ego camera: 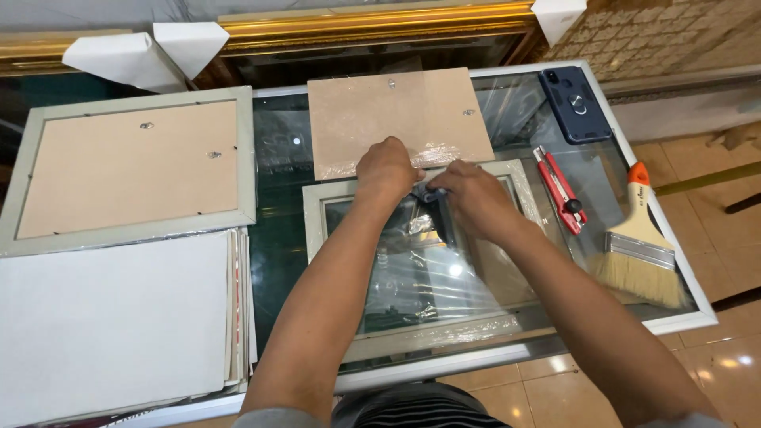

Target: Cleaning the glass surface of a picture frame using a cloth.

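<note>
A pale grey picture frame [314, 215] lies face down on a glass-topped table [278, 261], wrapped in clear plastic film [428, 277]. My left hand [386, 169] rests closed at the frame's top edge. My right hand [474, 196] is beside it. Both pinch a small dark object [432, 194] between them. A brown backing board [396, 119] lies just beyond the frame.
A second frame with its backing fitted [131, 170] lies at the left over a stack of white sheets [111, 317]. On the right are a red utility knife [560, 189], a wide paintbrush [638, 246] and a dark phone [575, 103]. Gilded frames [372, 20] stand behind.
</note>
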